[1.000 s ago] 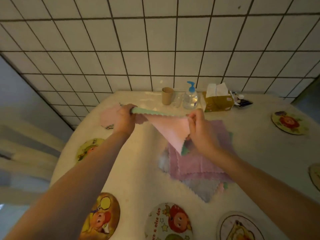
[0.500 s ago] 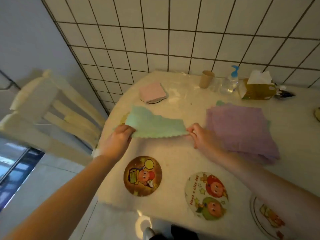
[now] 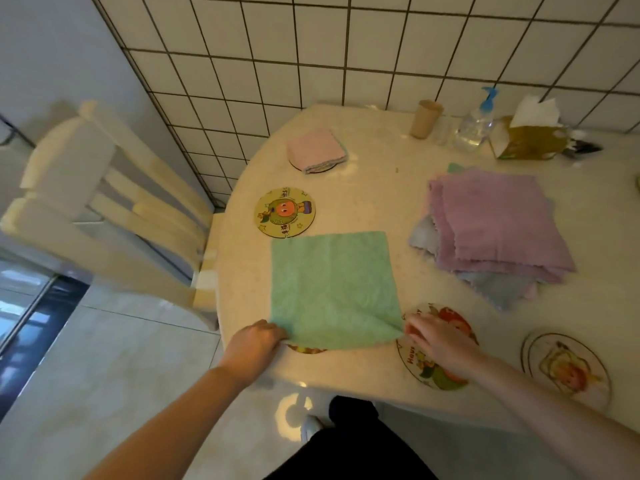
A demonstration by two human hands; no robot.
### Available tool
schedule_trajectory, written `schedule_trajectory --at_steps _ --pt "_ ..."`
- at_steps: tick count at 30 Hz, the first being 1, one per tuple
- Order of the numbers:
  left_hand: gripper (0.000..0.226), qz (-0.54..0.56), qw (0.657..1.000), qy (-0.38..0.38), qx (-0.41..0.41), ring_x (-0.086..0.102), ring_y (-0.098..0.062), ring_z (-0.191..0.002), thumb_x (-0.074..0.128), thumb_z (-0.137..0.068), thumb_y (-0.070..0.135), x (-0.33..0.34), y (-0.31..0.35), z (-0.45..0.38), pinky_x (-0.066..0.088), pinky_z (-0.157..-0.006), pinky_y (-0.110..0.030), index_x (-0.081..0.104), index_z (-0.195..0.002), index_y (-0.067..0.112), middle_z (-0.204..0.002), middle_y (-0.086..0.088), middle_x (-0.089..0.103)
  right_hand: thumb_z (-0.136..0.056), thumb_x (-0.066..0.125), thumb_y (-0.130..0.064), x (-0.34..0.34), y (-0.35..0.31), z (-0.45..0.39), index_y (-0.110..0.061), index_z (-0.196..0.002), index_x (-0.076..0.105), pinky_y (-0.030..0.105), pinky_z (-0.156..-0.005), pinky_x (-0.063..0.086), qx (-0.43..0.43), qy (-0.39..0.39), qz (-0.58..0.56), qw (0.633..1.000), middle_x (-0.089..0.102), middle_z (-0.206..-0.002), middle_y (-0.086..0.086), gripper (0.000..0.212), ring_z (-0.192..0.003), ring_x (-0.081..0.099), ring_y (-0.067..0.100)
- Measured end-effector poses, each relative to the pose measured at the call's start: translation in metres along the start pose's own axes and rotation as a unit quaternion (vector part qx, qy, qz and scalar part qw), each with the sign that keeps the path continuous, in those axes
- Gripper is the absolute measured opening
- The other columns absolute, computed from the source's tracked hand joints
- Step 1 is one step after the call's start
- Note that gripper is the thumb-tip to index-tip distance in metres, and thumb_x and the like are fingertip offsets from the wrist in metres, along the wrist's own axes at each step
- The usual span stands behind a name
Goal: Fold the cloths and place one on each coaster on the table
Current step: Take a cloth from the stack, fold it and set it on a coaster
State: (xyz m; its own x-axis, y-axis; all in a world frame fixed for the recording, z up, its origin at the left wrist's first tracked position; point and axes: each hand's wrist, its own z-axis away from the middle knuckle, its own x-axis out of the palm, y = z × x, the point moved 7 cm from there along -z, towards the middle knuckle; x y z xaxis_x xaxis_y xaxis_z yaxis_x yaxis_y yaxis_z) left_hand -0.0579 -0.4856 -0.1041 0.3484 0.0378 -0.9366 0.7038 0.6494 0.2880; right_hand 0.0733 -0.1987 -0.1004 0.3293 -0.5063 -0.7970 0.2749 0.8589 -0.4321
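Green terry, a square cloth (image 3: 334,289), lies spread flat in the middle of the frame on the pale table (image 3: 374,202). The left hand (image 3: 254,344) pinches its near left corner, fingers curled onto the fabric, and the right hand (image 3: 440,341) pinches the near right corner between thumb and fingertips, the other fingers loosely bent. The cloth's near edge covers most of a coaster (image 3: 306,348), of which only a thin rim shows at lower centre. The right hand sits over a cartoon coaster (image 3: 420,370) just right of the cloth, and another coaster (image 3: 568,368) lies at the lower right. Above the cloth, nearly touching its far left corner, is a yellow-green coaster (image 3: 284,212) with nothing on it. Farther up, a folded pink cloth (image 3: 317,150) rests on a coaster (image 3: 325,168) that peeks out beneath it. At the right of the frame sits a stack of unfolded cloths (image 3: 495,220), purple on top with blue and pink edges showing below. Along the tiled wall (image 3: 311,46) at the upper right stand a paper cup (image 3: 426,119), a pump bottle (image 3: 479,123) and a tissue box (image 3: 526,140). A cream chair (image 3: 104,202) stands at the left.
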Motion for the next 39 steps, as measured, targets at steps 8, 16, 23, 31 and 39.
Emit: schedule_trajectory --at_steps 8,16,23,31,39 --pt "0.010 0.319 0.922 0.027 -0.218 0.060 -0.018 -0.082 0.066 -0.085 0.014 -0.038 -0.059 -0.046 0.048 -0.074 -0.031 0.070 -0.090 0.022 -0.085 -0.001 0.067 -0.082 0.058 -0.016 -0.054 -0.005 -0.053 -0.022 -0.081 0.051 0.022 -0.067 0.044 -0.011 0.172 -0.096 0.980 0.051 -0.085 -0.013 0.010 -0.081 0.050 0.003" --pt "0.024 0.480 0.776 0.114 -0.393 0.053 -0.026 -0.074 0.067 -0.086 0.012 -0.032 -0.105 -0.105 0.054 -0.079 -0.053 0.052 -0.067 0.009 -0.073 -0.013 0.053 -0.087 0.058 -0.013 -0.086 0.006 -0.149 -0.018 -0.086 0.055 0.010 -0.060 0.039 0.092 0.185 -0.258 0.944 0.059 -0.080 -0.009 0.006 -0.072 0.054 0.003" --pt "0.022 0.435 0.777 0.119 -0.440 0.044 -0.023 -0.061 0.065 -0.088 0.022 -0.007 -0.122 -0.133 0.038 -0.061 -0.033 0.056 -0.072 0.009 -0.058 -0.001 0.049 -0.084 0.065 -0.011 -0.088 0.029 -0.210 -0.015 -0.083 0.057 0.025 -0.065 0.041 0.111 0.173 -0.248 0.947 0.059 -0.074 -0.002 0.009 -0.069 0.054 0.016" --pt "0.024 0.359 0.823 0.112 -0.426 0.051 -0.023 -0.069 0.057 -0.092 0.032 -0.009 -0.126 -0.146 0.039 -0.062 -0.034 0.061 -0.096 0.008 -0.077 -0.007 0.062 -0.082 0.068 -0.015 -0.078 0.042 -0.228 -0.015 -0.080 0.058 0.029 -0.063 0.044 0.122 0.149 -0.217 0.957 0.063 -0.073 0.006 0.010 -0.065 0.056 0.018" --pt "0.016 0.334 0.839 0.127 -0.412 0.059 -0.023 -0.079 0.054 -0.094 0.036 -0.017 -0.119 -0.151 0.042 -0.066 -0.033 0.056 -0.091 0.020 -0.086 -0.001 0.065 -0.082 0.067 -0.009 -0.086 0.039 -0.228 -0.013 -0.080 0.057 0.015 -0.056 0.039 0.120 0.175 -0.209 0.954 0.056 -0.065 -0.001 0.011 -0.058 0.049 0.013"
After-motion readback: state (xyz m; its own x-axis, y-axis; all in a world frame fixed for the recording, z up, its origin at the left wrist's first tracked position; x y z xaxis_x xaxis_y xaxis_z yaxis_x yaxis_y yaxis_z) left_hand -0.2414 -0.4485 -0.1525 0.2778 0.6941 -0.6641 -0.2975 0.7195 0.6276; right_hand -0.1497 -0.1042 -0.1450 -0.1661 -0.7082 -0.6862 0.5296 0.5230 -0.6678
